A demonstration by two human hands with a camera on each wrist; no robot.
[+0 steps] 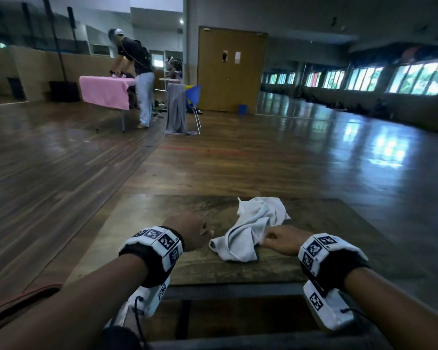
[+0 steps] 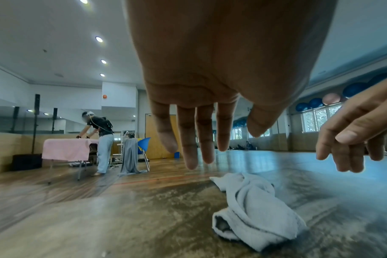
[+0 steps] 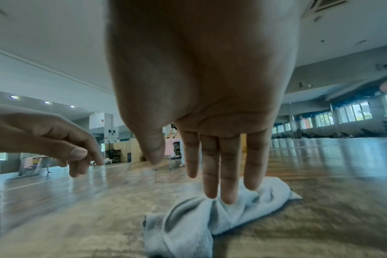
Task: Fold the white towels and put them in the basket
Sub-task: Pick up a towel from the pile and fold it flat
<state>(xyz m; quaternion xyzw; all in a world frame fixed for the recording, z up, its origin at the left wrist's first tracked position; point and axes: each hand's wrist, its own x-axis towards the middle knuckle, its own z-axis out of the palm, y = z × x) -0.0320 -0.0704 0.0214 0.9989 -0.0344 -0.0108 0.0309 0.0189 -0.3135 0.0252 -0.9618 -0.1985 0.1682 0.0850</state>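
Crumpled white towel (image 1: 250, 231) on the worktop (image 1: 142, 215), between two bare hands.

The towel's long axis runs diagonally, from a near end just beside the left hand (image 1: 190, 232) to a far end ahead of the right hand (image 1: 285, 239). Both hands hover with relaxed, straight fingers, gripping nothing; the right fingers (image 3: 229, 174) hang over the towel's middle folds, contact unclear. Bare worktop lies left of the left hand and beyond the towel up to the far edge.

Person (image 1: 134, 69) bends over pink-draped table (image 1: 104, 89); blue chair (image 1: 194, 96) near door (image 1: 232, 69)
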